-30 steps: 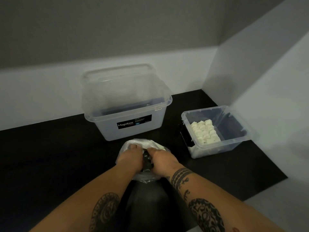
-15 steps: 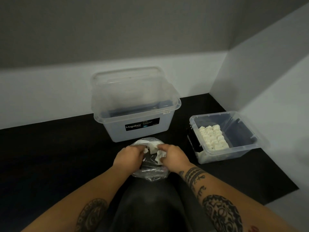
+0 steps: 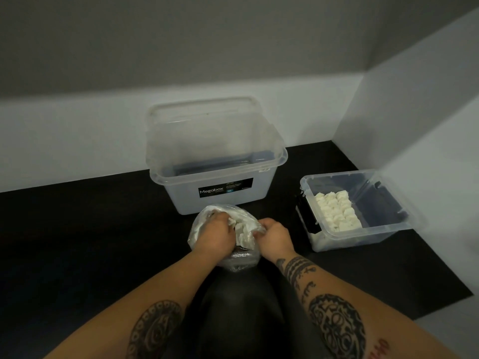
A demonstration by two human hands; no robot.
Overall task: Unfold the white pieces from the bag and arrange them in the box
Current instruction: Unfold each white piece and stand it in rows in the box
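1. The person sits on a dark floor mat (image 3: pixel 77 242) with a clear plastic bag (image 3: pixel 234 260) resting against the knee, straight ahead and close in.
2. The left hand (image 3: pixel 216 235) is curled over the bag's mouth, its fingers bent down among the white pieces (image 3: pixel 241 230) at the top; whether they pinch one piece or only the film, I cannot tell.
3. The right hand (image 3: pixel 276 237) is closed on the bag's right edge, gripping crumpled plastic and apparently holding the mouth open.
4. The white pieces in the bag sit between the two hands, just under the left fingertips, so the left hand is nearer to them and looks best placed to draw one out.
5. The small clear box (image 3: pixel 388 230) stands to the right, well apart from the bag, and already holds rows of white pieces (image 3: pixel 337 211) packed along its near-left part; the rest of its bottom is bare.
6. The coming move likely turns on this: a piece must travel rightward from the bag to that box, which lies on the right hand's side.
7. A large Megabox tub (image 3: pixel 215 177) stands just beyond the bag, against the wall; it seems no part of this step.
8. My reading is that the task is partway done, with a fresh piece being fished out.
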